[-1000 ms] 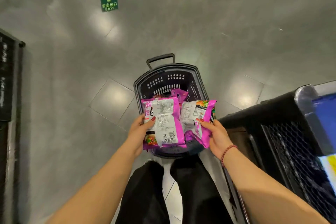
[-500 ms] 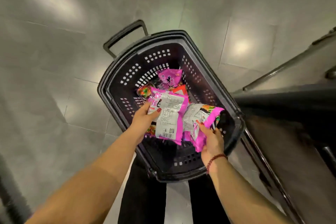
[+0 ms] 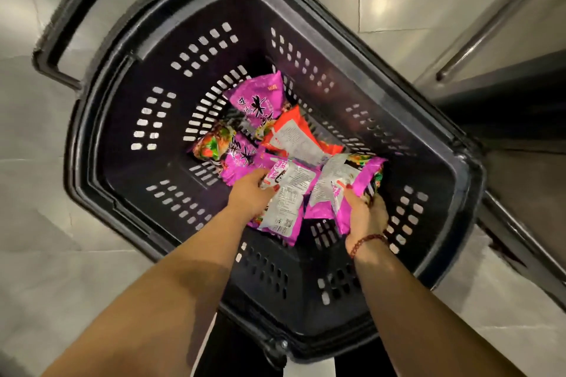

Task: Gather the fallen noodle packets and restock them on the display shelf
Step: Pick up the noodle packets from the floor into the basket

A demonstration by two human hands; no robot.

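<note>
Both my hands are down inside a black plastic shopping basket (image 3: pixel 122 119). My left hand (image 3: pixel 249 194) grips a purple noodle packet (image 3: pixel 286 202), its white label side up. My right hand (image 3: pixel 366 214) grips another purple noodle packet (image 3: pixel 346 184) next to it. Deeper in the basket lie a purple packet (image 3: pixel 260 99) with black lettering, an orange-red packet (image 3: pixel 295 136) and one more purple packet (image 3: pixel 228 148) with a food picture. The display shelf is out of view.
The basket stands on a grey tiled floor (image 3: pixel 36 193) and has a pull handle (image 3: pixel 76 9) at the upper left. A dark fixture with a metal rail (image 3: pixel 496 15) runs along the right. My dark trouser legs show below the basket.
My view has tilted down and closed in on the basket. Both hands have lowered their packets from above the rim to deep inside it.
</note>
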